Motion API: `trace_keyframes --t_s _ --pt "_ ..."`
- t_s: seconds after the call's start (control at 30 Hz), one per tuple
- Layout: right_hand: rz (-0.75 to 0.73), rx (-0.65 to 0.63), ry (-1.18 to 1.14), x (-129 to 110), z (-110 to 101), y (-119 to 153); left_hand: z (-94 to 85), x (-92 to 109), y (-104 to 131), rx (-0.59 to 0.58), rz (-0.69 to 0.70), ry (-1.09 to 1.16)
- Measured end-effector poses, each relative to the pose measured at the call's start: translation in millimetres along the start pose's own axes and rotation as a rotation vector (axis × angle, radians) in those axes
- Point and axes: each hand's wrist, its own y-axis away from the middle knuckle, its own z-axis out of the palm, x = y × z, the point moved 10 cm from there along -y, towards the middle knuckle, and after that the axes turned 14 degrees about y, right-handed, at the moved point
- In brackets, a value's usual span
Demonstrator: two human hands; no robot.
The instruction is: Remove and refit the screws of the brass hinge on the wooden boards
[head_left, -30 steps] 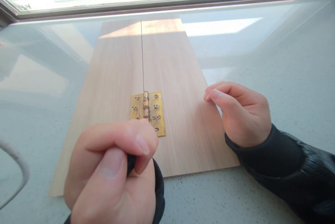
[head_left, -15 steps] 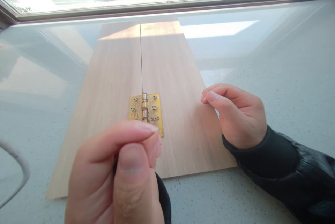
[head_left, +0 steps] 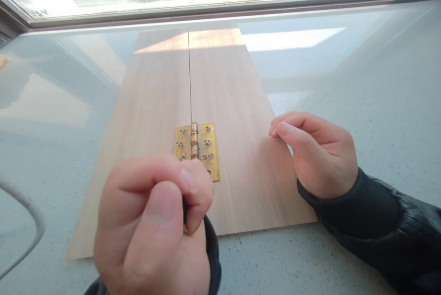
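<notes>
A worn brass-coloured hinge (head_left: 214, 148) lies over the seam between two pale wooden boards (head_left: 237, 102), with several cross-head screws in its plates. My left hand (head_left: 151, 221) is closed in a fist close to the camera, covering the hinge's lower left part. Between its thumb and curled fingers shows a small dark patch; what the fist holds, if anything, is hidden. My right hand (head_left: 317, 152) rests at the right edge of the right board, fingers curled and thumb against them. I see nothing in it.
The boards lie on a speckled pale countertop (head_left: 262, 258) beneath a window frame (head_left: 220, 10). A grey-white cable (head_left: 36, 214) curves in at the left edge. Bright sunlight falls across the boards' far end.
My left hand has turned and its fingers have curled further into a fist. The whole view has shifted slightly, while my right hand keeps its place on the board.
</notes>
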Motion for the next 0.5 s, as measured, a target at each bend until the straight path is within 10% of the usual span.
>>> trace_keyframes --t_s 0.13,0.23,0.4,0.5 --pt "0.003 -0.002 -0.004 1 0 1 -11.2 12 22 0.190 0.202 -0.056" --pt "0.006 -0.007 -0.002 1 1 1 20.2 -5 19 -0.296 0.017 -0.010" --pt "0.012 -0.011 0.007 0 1 1 30.7 -8 5 -0.601 -0.124 -0.105" --pt "0.011 -0.011 0.012 -1 0 0 28.3 -14 -5 -0.544 -0.177 -0.095"
